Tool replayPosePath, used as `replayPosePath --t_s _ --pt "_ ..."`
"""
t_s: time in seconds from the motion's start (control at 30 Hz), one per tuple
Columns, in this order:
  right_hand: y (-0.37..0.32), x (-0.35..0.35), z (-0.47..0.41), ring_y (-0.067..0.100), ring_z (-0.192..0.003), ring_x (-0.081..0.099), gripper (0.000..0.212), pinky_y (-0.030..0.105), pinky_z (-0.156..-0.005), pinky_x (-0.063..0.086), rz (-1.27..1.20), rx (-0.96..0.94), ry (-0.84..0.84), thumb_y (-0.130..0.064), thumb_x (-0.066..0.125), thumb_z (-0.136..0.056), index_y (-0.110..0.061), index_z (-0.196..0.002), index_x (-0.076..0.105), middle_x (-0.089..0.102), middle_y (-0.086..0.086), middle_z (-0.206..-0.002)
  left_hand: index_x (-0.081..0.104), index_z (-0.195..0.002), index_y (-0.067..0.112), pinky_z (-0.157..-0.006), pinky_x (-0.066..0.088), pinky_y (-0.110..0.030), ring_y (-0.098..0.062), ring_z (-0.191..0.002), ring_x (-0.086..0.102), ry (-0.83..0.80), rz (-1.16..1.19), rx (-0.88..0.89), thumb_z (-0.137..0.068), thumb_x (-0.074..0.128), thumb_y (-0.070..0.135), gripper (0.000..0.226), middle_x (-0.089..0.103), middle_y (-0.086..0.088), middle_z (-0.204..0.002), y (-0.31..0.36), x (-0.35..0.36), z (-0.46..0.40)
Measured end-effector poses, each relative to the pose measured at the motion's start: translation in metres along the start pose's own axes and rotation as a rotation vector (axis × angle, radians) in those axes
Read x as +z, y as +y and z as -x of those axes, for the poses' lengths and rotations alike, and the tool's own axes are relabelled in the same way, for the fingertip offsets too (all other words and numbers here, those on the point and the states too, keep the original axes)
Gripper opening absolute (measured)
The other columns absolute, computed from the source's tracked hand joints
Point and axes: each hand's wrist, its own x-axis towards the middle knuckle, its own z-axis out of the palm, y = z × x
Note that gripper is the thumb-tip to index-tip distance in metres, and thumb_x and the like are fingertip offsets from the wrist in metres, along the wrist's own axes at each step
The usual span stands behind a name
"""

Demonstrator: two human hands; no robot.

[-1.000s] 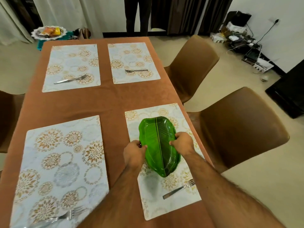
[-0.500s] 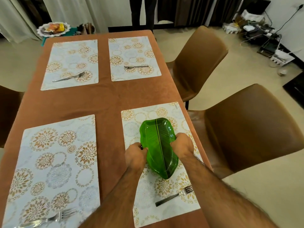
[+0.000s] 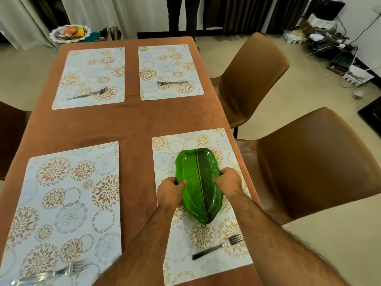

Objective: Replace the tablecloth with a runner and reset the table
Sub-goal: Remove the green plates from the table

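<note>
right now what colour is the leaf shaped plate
Glossy green leaf shaped plate with a yellowish midrib, clearest in the head view.

Plate (image 3: 198, 182) between my left hand (image 3: 170, 189) and right hand (image 3: 227, 181), on placemat (image 3: 185, 240). Fork (image 3: 217, 247) nearer me than hands; chair (image 3: 309, 162) right of them.

Both bare forearms reaching forward from the lower edge of the view, converging toward the middle right. Left hand (image 3: 170, 193) seen from the back, knuckles up, fingers curled under and thumb pressed over the left rim of the green leaf-shaped plate (image 3: 199, 182). Right hand (image 3: 227, 182) likewise back-up, fingers wrapped round the opposite rim, thumb on top. Wrists roughly level and straight, hands apart by the plate's width, right slightly farther forward than left.
</note>
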Motion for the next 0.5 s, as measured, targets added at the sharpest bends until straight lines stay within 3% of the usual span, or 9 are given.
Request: replayPosePath --t_s 0.1,0.23,0.37,0.5 --pt "0.0 -0.001 -0.001 0.029 -0.078 0.066 0.002 0.027 -0.059 0.045 -0.051 0.016 -0.038 -0.009 0.068 -0.082 -0.007 -0.083 0.068 0.066 0.01 -0.08 0.071 -0.098 0.009 -0.071 0.06 -0.044 -0.025 -0.073 0.071 -0.002 0.049 -0.015 -0.089 0.067 0.028 0.021 0.073 -0.006 -0.083 -0.001 0.001 -0.003" --pt "-0.011 -0.001 0.006 0.024 -0.061 0.057 0.007 0.027 -0.052 0.044 -0.118 -0.014 -0.045 -0.005 0.071 -0.08 -0.005 -0.075 0.066 0.06 0.009 -0.067 0.073 -0.099 0.009 -0.076 0.059 -0.042 -0.024 -0.079 0.07 0.048 0.119 0.003 -0.086 0.071 0.026 0.021 0.074 -0.005 -0.088 -0.004 -0.015 0.005" --pt "-0.048 0.002 0.029 0.035 -0.076 0.069 0.011 0.044 -0.068 0.058 -0.191 -0.125 -0.065 -0.006 0.073 -0.074 -0.004 -0.085 0.07 0.07 0.018 -0.082 0.072 -0.097 0.01 -0.078 0.059 -0.044 -0.025 -0.081 0.07 0.087 0.183 -0.03 -0.086 0.071 0.026 0.02 0.074 -0.008 -0.09 -0.017 -0.054 0.018" --pt "-0.101 0.017 0.075 0.036 -0.073 0.069 0.007 0.047 -0.065 0.057 -0.25 -0.269 -0.168 -0.008 0.072 -0.064 -0.009 -0.068 0.066 0.067 0.015 -0.07 0.07 -0.084 0.013 -0.075 0.06 -0.048 -0.027 -0.08 0.072 0.179 0.371 -0.038 -0.073 0.068 0.028 0.019 0.074 -0.011 -0.087 -0.037 -0.117 0.051"
